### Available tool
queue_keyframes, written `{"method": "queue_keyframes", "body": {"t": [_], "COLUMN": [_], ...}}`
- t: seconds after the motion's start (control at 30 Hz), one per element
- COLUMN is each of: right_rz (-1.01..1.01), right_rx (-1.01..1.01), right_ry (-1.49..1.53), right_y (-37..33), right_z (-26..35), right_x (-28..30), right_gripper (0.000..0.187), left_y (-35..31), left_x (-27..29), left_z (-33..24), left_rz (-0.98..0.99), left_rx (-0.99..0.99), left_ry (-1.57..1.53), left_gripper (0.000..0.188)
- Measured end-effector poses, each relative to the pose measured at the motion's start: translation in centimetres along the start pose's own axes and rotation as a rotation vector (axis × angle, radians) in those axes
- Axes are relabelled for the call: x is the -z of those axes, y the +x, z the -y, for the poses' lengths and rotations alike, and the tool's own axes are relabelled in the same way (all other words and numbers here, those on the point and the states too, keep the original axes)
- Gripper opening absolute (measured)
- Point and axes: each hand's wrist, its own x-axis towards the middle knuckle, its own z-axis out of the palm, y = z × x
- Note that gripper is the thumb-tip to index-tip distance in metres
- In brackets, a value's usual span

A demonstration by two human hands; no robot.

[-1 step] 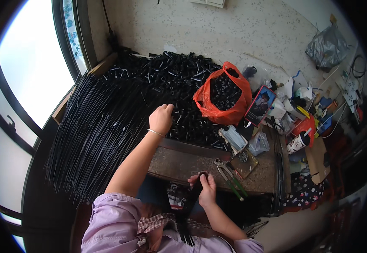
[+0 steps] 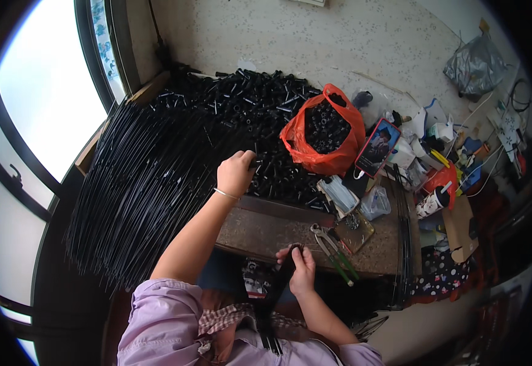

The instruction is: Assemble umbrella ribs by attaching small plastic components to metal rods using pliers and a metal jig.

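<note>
Two hands work: our left hand (image 2: 235, 174), mid-frame, pinches a small black piece (image 2: 255, 163) over the tube pile (image 2: 278, 178); our right hand (image 2: 302, 274), lower centre, grips a dark bundle (image 2: 282, 277). Likely we're picking pieces; the next move calls for a steady pinch.

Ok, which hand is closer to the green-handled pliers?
Right. The right hand is just left of the pliers; the left hand is farther away, at the black parts pile.

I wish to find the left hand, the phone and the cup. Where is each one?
Left hand (image 2: 235, 175): head view, back of the hand.
Phone (image 2: 378, 148): head view, the screen.
Cup (image 2: 430, 206): head view, patterned side.
</note>
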Motion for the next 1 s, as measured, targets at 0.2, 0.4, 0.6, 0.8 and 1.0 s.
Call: {"method": "queue_keyframes", "body": {"t": [0.2, 0.4, 0.6, 0.8, 1.0], "right_rz": [0.010, 0.122, 0.179, 0.083, 0.052], "right_rx": [-0.020, 0.058, 0.105, -0.035, 0.121], "right_ry": [-0.039, -0.176, -0.243, -0.068, -0.063], "right_y": [-0.4, -1.7, -2.6, -2.1, -2.7], "right_z": [0.9, 0.9, 1.0, 1.0, 0.1], "right_x": [1.3, -0.4, -0.8, -0.7, -2.8], "right_gripper": [0.012, 0.012, 0.009, 0.008, 0.018], "left_y": [-12.5, -12.1, -12.2, -17.2, -17.8], "left_x": [-1.6, 0.2, 1.3, 1.1, 1.5], "left_z": [-1.3, -5.4, -7.6, -3.0, -3.4], "left_rz": [0.517, 0.142, 0.105, 0.521, 0.559], "left_rx": [-0.105, 0.353, 0.398, 0.893, 0.963], "left_ry": [-0.261, -1.581, -1.645, -1.872, -2.098], "left_gripper": [0.020, 0.016, 0.013, 0.020, 0.024]}}
